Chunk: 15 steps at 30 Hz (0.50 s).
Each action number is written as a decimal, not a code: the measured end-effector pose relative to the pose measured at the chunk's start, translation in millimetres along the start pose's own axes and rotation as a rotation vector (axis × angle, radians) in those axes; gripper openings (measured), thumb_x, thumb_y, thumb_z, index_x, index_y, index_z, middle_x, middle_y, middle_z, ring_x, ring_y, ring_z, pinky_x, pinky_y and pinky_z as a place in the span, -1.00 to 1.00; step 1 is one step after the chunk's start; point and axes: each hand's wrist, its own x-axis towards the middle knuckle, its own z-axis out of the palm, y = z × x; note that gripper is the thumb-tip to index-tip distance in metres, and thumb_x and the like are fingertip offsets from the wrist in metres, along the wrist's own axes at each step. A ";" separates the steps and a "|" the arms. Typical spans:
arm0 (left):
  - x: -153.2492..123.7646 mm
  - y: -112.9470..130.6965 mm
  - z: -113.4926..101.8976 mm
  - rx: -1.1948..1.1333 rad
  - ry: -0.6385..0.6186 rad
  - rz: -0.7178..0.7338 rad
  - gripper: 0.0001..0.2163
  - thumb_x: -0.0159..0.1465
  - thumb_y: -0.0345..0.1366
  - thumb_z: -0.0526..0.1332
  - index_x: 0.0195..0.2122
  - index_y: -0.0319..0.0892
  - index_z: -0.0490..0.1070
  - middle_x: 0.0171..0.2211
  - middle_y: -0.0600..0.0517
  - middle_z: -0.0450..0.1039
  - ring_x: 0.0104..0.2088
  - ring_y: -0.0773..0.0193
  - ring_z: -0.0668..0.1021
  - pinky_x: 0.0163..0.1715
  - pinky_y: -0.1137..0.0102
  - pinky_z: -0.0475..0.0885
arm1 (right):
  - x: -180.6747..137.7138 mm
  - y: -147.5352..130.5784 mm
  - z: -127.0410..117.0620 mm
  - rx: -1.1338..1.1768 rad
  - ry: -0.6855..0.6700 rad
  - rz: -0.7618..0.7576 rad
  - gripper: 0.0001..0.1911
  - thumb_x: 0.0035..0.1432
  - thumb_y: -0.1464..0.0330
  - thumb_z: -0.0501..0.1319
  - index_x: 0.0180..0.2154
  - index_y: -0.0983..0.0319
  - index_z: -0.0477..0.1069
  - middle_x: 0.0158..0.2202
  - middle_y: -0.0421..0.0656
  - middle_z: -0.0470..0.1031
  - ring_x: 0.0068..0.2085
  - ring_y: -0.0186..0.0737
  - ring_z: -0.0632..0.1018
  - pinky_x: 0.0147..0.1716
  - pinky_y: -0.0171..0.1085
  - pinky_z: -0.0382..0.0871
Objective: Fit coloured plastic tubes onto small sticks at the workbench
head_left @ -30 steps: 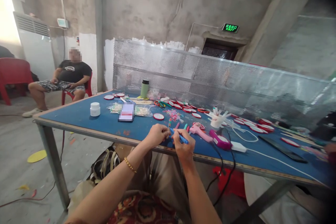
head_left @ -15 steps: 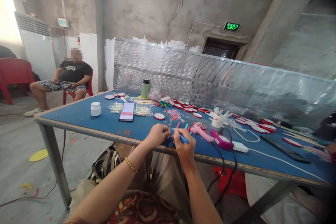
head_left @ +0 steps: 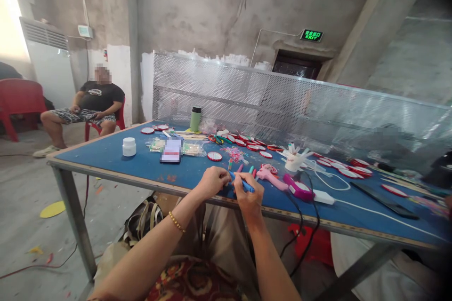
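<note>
My right hand (head_left: 251, 197) grips a blue marker-like pen (head_left: 249, 187), its tip end pointing up and left toward the other hand. Close beside it, my left hand (head_left: 212, 183) is pinched at the table's near edge; what lies between its fingers is too small to make out. Just beyond the fingertips shows a small stick with coloured bands (head_left: 230, 164); whether a hand touches it I cannot tell. Further right lie pink and teal pens (head_left: 251, 170) and a pink handled tool (head_left: 271, 178).
On the blue table (head_left: 116, 171) are a white jar (head_left: 129, 146), a phone (head_left: 171, 151), a green bottle (head_left: 195, 120) and several red-rimmed discs (head_left: 214, 156). A purple device (head_left: 298, 187) with cables lies right, near a white cup (head_left: 292, 162). A person (head_left: 100, 99) sits at left.
</note>
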 end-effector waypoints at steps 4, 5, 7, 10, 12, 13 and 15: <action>0.2 -0.4 -0.1 -0.016 0.001 -0.003 -0.77 0.21 -0.32 0.14 -0.56 -0.24 0.45 -0.66 0.12 0.33 -0.57 0.39 0.35 -0.47 0.50 0.18 | -0.7 0.1 -0.2 0.015 0.007 0.026 -0.77 0.34 0.30 0.13 -0.35 0.21 0.47 -0.46 -0.19 0.58 -0.47 -0.28 0.58 -0.44 -0.35 0.41; 0.3 -0.7 0.0 -0.019 0.003 -0.001 -0.77 0.21 -0.31 0.14 -0.56 -0.24 0.45 -0.66 0.12 0.33 -0.56 0.39 0.35 -0.47 0.50 0.18 | -0.9 0.4 -0.1 0.013 0.008 0.028 -0.77 0.33 0.30 0.13 -0.36 0.21 0.46 -0.46 -0.18 0.58 -0.47 -0.28 0.58 -0.45 -0.35 0.41; 0.4 -1.1 0.2 -0.018 0.004 0.001 -0.76 0.21 -0.31 0.14 -0.56 -0.24 0.45 -0.66 0.12 0.33 -0.56 0.39 0.35 -0.48 0.50 0.17 | -1.2 0.8 0.0 0.011 0.011 0.025 -0.77 0.33 0.30 0.14 -0.37 0.21 0.46 -0.46 -0.18 0.59 -0.47 -0.28 0.58 -0.45 -0.35 0.41; 0.5 -1.2 0.5 -0.011 0.006 0.003 -0.76 0.21 -0.32 0.14 -0.57 -0.24 0.45 -0.66 0.12 0.33 -0.56 0.39 0.36 -0.48 0.49 0.17 | -0.9 0.8 0.4 0.009 0.012 0.013 -0.77 0.33 0.31 0.14 -0.35 0.21 0.47 -0.46 -0.19 0.59 -0.47 -0.28 0.59 -0.45 -0.36 0.41; 0.3 -0.7 0.4 -0.008 0.007 0.003 -0.76 0.21 -0.33 0.14 -0.57 -0.24 0.46 -0.66 0.12 0.33 -0.56 0.39 0.36 -0.48 0.50 0.18 | -0.4 0.4 0.5 0.002 0.008 0.007 -0.77 0.33 0.31 0.13 -0.35 0.21 0.48 -0.46 -0.19 0.59 -0.47 -0.28 0.59 -0.46 -0.36 0.42; 0.2 -0.4 0.3 -0.007 0.007 0.003 -0.76 0.21 -0.33 0.14 -0.57 -0.24 0.46 -0.66 0.12 0.33 -0.56 0.39 0.36 -0.47 0.50 0.18 | -0.2 0.2 0.5 -0.004 0.003 0.005 -0.77 0.34 0.30 0.13 -0.35 0.21 0.48 -0.46 -0.19 0.59 -0.47 -0.28 0.59 -0.46 -0.35 0.42; -0.1 0.3 0.0 -0.007 0.007 0.000 -0.77 0.21 -0.34 0.14 -0.56 -0.24 0.47 -0.66 0.12 0.34 -0.57 0.39 0.36 -0.47 0.50 0.19 | 0.0 -0.1 0.6 -0.010 0.000 0.004 -0.77 0.33 0.30 0.13 -0.35 0.21 0.48 -0.46 -0.19 0.59 -0.47 -0.28 0.59 -0.46 -0.35 0.42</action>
